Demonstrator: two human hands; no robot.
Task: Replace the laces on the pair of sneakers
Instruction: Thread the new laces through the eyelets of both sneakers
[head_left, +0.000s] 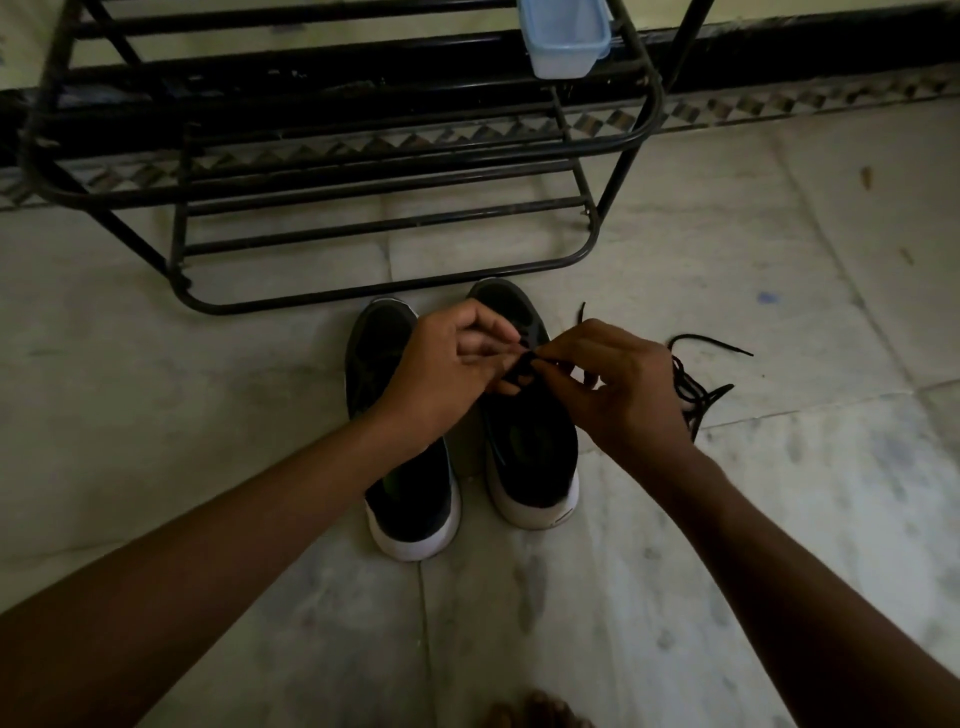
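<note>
The pale floor (208, 364) carries everything, with a black metal rack (363, 228) standing ahead. Just before it the sneakers sit side by side, heels toward the person (handy for reaching the eyelets). The left sneaker (410, 499) lies untouched under a forearm. Over the right sneaker (535, 452) the left hand (441, 369) and right hand (618, 384) meet, both pinching a black lace (522, 364), probably working it through an eyelet. A loose lace (691, 384) lies tangled nearby.
</note>
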